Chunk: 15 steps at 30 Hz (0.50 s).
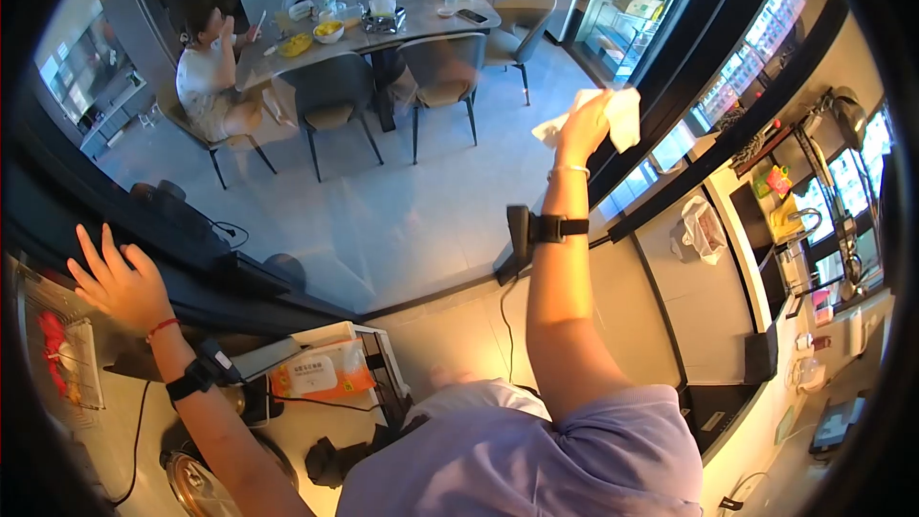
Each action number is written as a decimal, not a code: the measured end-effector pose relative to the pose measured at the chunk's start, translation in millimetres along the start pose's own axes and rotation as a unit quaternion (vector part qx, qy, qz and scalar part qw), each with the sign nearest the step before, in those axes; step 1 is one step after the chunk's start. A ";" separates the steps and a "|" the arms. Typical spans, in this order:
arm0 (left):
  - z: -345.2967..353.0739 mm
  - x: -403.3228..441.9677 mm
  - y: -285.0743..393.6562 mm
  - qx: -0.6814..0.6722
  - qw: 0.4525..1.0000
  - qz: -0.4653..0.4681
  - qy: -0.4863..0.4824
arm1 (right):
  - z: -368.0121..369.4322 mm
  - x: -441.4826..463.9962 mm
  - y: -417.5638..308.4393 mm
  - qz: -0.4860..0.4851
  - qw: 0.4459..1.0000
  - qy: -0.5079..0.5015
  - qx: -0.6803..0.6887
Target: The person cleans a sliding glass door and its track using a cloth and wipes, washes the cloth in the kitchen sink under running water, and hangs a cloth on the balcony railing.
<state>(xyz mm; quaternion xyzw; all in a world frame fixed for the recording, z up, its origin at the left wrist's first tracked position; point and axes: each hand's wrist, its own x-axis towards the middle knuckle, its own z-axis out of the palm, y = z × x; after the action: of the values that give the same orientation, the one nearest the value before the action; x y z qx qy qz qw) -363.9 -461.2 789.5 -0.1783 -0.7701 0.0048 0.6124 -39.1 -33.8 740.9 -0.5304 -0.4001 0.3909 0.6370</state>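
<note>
My right hand (584, 126) is raised at arm's length, its fingers closed on a crumpled white cloth (624, 120) that sticks out on both sides. It is at the glass panel, close to the dark door frame (643, 67); whether the cloth touches the glass I cannot tell. On the other side, my left hand (124, 287) has its fingers spread and holds nothing. It is beside the dark frame (57, 201) at the left; contact is unclear. Each wrist wears a black strap with a small device.
Beyond the glass are a dining table (421, 27) with bowls, several chairs (330, 96) and a seated person (206, 77). Near my left arm stand a white rack (375, 354) with an orange-and-white packet (321, 370) and a lidded pot (196, 479). A kitchen counter (742, 258) runs along the right.
</note>
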 end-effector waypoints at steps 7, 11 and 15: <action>-1.5 2.8 0.3 0.000 1.000 0.016 0.025 | 29.8 -74.0 112.0 -0.103 0.990 0.012 0.096; -8.1 5.6 6.7 -0.010 0.999 0.003 0.032 | 47.0 -95.5 53.0 0.056 0.977 -0.025 0.206; -11.5 8.4 6.2 -0.006 1.000 0.012 0.028 | 95.5 -176.4 2.0 -0.515 0.848 -0.069 -0.102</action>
<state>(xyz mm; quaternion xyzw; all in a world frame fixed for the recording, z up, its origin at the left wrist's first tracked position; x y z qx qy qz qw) -352.9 -455.5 798.8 -0.1910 -0.7506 0.0029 0.6325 -193.6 -161.6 733.3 -0.2822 -0.6967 -0.0006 0.6595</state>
